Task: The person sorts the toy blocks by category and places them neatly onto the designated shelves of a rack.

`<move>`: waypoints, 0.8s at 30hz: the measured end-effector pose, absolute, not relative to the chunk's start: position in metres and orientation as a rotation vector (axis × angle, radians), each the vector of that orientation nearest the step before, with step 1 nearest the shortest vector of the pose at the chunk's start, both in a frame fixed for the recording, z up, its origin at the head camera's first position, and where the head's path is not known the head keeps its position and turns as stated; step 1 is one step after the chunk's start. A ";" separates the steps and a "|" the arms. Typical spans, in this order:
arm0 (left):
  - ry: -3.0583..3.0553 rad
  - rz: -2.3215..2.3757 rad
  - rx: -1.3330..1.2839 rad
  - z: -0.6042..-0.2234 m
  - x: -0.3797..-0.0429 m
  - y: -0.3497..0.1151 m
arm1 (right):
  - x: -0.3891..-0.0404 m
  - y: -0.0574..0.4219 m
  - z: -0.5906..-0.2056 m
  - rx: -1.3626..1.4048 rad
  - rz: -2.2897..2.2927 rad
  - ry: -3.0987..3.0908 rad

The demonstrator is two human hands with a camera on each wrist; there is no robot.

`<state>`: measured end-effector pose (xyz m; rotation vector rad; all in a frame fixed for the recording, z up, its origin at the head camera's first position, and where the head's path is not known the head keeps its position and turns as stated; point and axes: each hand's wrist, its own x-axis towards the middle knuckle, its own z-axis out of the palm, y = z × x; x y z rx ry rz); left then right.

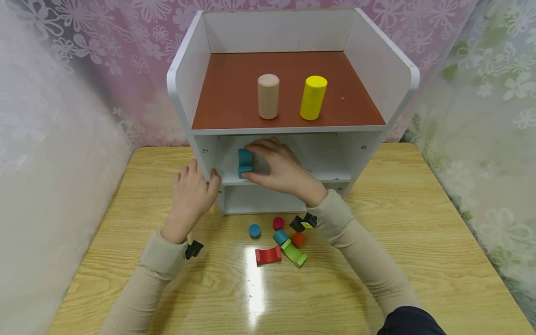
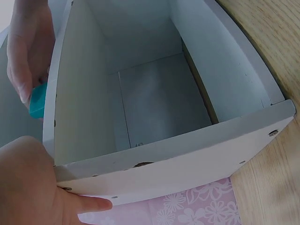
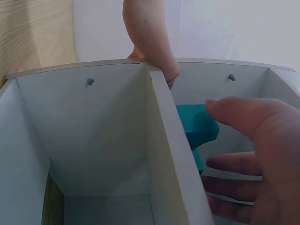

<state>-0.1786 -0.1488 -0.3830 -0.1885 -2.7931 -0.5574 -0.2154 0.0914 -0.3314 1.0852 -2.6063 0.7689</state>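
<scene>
A teal toy block with a curved notch stands on the middle shelf of a small white shelf unit, near its left wall. My right hand reaches into that compartment and holds the block between thumb and fingers. In the right wrist view the thumb touches the teal block, and the divider board partly hides it. My left hand grips the front edge of the unit's left side panel, its thumb on the inner side. In the left wrist view the left hand lies at the panel edge.
On the red-brown top stand a plain wooden cylinder and a yellow cylinder. Before the unit, on the wooden table, lie a red arch block, a green arch block, and several small blue, red and orange cylinders.
</scene>
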 end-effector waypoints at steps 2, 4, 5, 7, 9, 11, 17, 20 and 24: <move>-2.798 -0.552 -0.189 -0.383 -0.179 -0.149 | -0.214 0.092 -0.331 1.089 0.779 -2.582; -2.801 -0.555 -0.187 -0.383 -0.179 -0.149 | -0.212 0.093 -0.330 1.094 0.788 -2.549; -2.803 -0.558 -0.185 -0.383 -0.179 -0.149 | -0.211 0.094 -0.330 1.101 0.793 -2.526; -2.807 -0.562 -0.183 -0.383 -0.179 -0.149 | -0.209 0.095 -0.329 1.122 0.818 -2.462; -2.813 -0.567 -0.180 -0.381 -0.178 -0.148 | -0.206 0.096 -0.328 1.149 0.835 -2.388; -2.816 -0.566 -0.180 -0.381 -0.178 -0.148 | -0.204 0.097 -0.327 1.182 0.854 -2.309; -2.808 -0.573 -0.186 -0.381 -0.177 -0.148 | -0.195 0.102 -0.324 1.237 0.849 -2.194; -2.799 -0.573 -0.197 -0.382 -0.178 -0.149 | -0.189 0.105 -0.322 1.240 0.852 -2.177; -2.791 -0.578 -0.222 -0.382 -0.179 -0.151 | -0.180 0.110 -0.318 1.260 0.877 -2.143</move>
